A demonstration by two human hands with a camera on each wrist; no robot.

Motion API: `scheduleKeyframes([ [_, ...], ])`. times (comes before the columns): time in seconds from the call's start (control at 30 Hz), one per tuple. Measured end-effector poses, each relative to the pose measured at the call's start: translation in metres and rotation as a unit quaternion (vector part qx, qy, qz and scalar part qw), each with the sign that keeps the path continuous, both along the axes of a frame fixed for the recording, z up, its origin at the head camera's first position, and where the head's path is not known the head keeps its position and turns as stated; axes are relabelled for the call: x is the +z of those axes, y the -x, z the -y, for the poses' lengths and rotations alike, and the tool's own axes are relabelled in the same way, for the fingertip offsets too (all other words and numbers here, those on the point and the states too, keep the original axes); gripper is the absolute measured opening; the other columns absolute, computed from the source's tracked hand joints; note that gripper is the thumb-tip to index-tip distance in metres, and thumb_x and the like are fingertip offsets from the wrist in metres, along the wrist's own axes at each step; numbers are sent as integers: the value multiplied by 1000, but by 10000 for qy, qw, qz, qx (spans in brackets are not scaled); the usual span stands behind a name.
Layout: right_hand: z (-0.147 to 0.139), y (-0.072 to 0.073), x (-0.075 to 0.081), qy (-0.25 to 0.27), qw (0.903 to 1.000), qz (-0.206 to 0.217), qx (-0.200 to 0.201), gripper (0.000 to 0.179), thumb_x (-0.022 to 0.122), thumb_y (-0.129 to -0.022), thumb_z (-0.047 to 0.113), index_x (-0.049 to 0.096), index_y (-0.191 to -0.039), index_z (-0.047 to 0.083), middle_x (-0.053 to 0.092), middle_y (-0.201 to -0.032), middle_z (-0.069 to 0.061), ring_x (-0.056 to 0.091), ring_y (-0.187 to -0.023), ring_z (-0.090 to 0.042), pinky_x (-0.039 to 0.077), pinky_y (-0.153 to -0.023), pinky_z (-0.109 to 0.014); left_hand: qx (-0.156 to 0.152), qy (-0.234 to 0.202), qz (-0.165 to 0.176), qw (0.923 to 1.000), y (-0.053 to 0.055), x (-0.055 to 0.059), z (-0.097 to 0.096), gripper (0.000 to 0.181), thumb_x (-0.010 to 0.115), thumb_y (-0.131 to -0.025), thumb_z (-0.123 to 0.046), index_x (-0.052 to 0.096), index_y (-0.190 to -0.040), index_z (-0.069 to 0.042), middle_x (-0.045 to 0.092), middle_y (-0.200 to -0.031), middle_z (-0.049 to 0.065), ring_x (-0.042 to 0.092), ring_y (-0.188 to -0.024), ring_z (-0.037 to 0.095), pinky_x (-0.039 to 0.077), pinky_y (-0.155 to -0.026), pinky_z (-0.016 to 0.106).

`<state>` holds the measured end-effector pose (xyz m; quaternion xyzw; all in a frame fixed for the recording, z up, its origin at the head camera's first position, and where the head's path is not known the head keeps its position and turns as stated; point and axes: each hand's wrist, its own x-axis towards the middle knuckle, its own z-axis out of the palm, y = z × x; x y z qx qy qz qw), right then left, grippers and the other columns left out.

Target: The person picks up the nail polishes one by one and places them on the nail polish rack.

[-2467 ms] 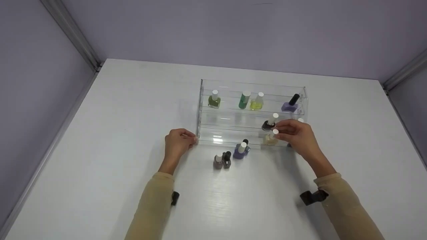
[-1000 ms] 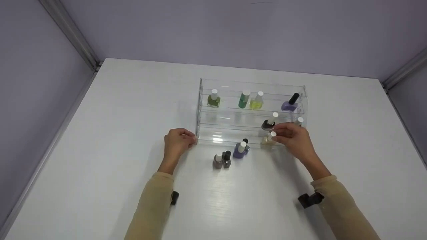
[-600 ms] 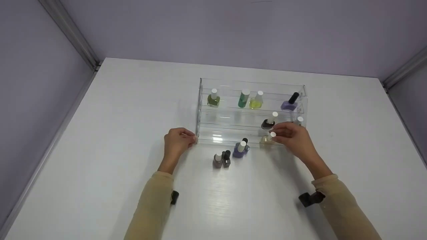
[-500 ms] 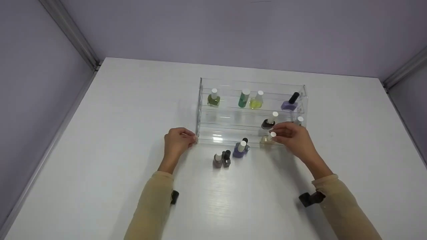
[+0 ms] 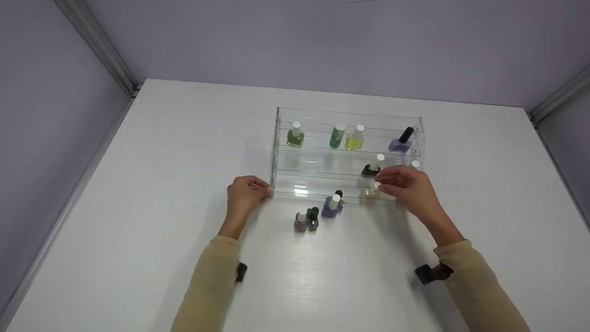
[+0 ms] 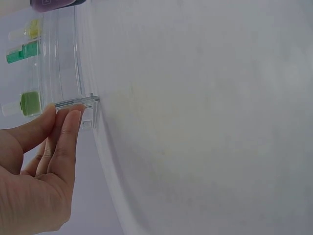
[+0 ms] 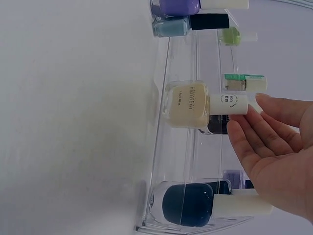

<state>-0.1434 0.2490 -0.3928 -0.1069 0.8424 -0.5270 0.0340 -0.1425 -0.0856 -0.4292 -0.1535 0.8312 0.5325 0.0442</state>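
Note:
My left hand (image 5: 245, 196) pinches the left side panel of a clear acrylic tiered rack (image 6: 76, 102) between thumb and fingers. A cream nail polish bottle (image 7: 188, 105) with a white cap stands in the rack's lowest tier. Around that cap, my right hand (image 5: 410, 188) has its thumb and fingers spread apart, fingertips right beside the cap. Just behind is a dark nail polish bottle (image 5: 370, 171) on the middle tier. A dark blue nail polish bottle (image 7: 188, 204) stands on the lowest tier at the right end, mostly hidden by my right hand in the head view.
The top tier holds an olive bottle (image 5: 295, 137), a green one (image 5: 337, 136), a yellow one (image 5: 354, 142) and a lilac one (image 5: 400, 145). In front of the rack, several bottles stand on the white table (image 5: 184, 138), including a purple bottle (image 5: 330, 210) and a brownish bottle (image 5: 301, 223).
The cream bottle shifted left along the lowest tier. My right hand has since loosened from its cap and drawn slightly up and right. My left hand stays at the rack's side.

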Motion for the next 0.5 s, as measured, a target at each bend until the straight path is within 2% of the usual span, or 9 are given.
scheduleKeyframes([
  [0.3,-5,-1,16,306,9995,33,-30,30,65,-82,0,57,-110,-7,63,-103,-22,64,-90,-14,50,-76,-20,-10,-51,-39,10000,0,-1,1,4,66,-76,-1,68,-80,0,68,-73,10,65,-67,20,49,-56,22],
  [0.5,-12,-3,27,311,9993,-218,-21,28,65,-83,2,57,-109,-6,64,-102,-20,64,-90,-16,50,-75,-21,2,39,-43,10000,0,-1,1,4,67,-77,-2,68,-80,-1,67,-71,9,64,-64,19,48,-54,21],
])
